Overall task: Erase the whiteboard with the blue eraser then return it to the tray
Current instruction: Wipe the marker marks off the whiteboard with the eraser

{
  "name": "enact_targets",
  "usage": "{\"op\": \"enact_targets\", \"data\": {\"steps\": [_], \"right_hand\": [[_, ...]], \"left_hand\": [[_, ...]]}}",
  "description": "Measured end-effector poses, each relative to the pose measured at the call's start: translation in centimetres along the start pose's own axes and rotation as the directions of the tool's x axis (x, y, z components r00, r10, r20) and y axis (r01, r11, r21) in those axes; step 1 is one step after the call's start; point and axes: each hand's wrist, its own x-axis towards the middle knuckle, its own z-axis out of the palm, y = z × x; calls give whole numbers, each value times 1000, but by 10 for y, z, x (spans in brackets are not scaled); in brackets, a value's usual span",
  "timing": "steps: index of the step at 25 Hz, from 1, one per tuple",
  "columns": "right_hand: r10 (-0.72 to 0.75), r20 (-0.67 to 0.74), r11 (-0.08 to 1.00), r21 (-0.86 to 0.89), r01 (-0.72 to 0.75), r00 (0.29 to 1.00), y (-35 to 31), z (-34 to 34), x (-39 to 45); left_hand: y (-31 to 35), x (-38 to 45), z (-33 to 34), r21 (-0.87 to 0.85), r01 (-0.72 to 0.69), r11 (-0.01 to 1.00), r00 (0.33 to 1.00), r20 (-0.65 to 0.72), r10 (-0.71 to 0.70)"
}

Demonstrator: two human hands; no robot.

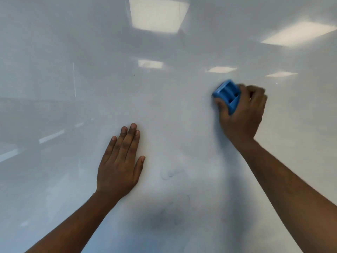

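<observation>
Two bare hands are in contact with the whiteboard (164,106), which fills the entire head view. The right hand (240,117) grips the blue eraser (227,95) at the right of centre; its fingers (255,94) curl over the far side of the eraser body and the thumb wraps the near side. The eraser is against the board surface, tilted, with its ribbed plastic back facing the camera. Hand and eraser are slightly blurred.

The left hand (119,167) lies flat on the board, lower and to the left, well apart from the eraser. Its fingers are straight and held close together, with the thumb set slightly outward.

Faint blue marker traces (170,174) lie on the board between the two forearms, just right of the left hand. Fainter smudges appear below them. Ceiling light reflections (156,13) show on the glossy upper surface.
</observation>
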Motion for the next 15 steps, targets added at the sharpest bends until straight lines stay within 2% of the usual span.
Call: {"op": "enact_targets", "data": {"steps": [2, 3, 5, 7, 8, 10, 11, 12, 13, 15], "right_hand": [[171, -53, 985, 15, -170, 984, -16, 4, 7], [158, -66, 987, 12, -158, 985, -27, 7, -6], [-6, -24, 999, 33, 6, 1000, -52, 11, -63], [-233, 93, 971, 83, 225, 968, -66, 6, -136], [-372, 140, 926, 119, 357, 918, -67, 2, -164], [-644, 212, 765, 190, 616, 735, -52, -7, -192], [-731, 223, 682, 214, 699, 645, -40, -11, -189], [-761, 228, 647, 216, 731, 607, -25, -13, -177], [-742, 228, 670, 204, 714, 630, -11, -14, -160], [-567, 189, 824, 133, 551, 802, 15, -14, -112]], "left_hand": [[1, -3, 5, 0, -15, 1000, 1000, -25, 15], [3, -5, 7, -2, -20, 1000, 999, -41, 20], [3, -7, 10, -7, -14, 1000, 997, -77, 13], [5, -8, 12, -31, 2, 1000, 996, -89, -5], [6, -8, 11, -46, 11, 999, 996, -84, -15], [9, -8, 10, -65, 10, 998, 998, -65, -14], [10, -8, 9, -65, -11, 998, 998, -61, 7], [12, -9, 9, -62, -31, 998, 998, -53, 28], [13, -10, 9, -54, -40, 998, 998, -41, 38], [15, -13, 8, -44, -28, 999, 999, -22, 27]]}}
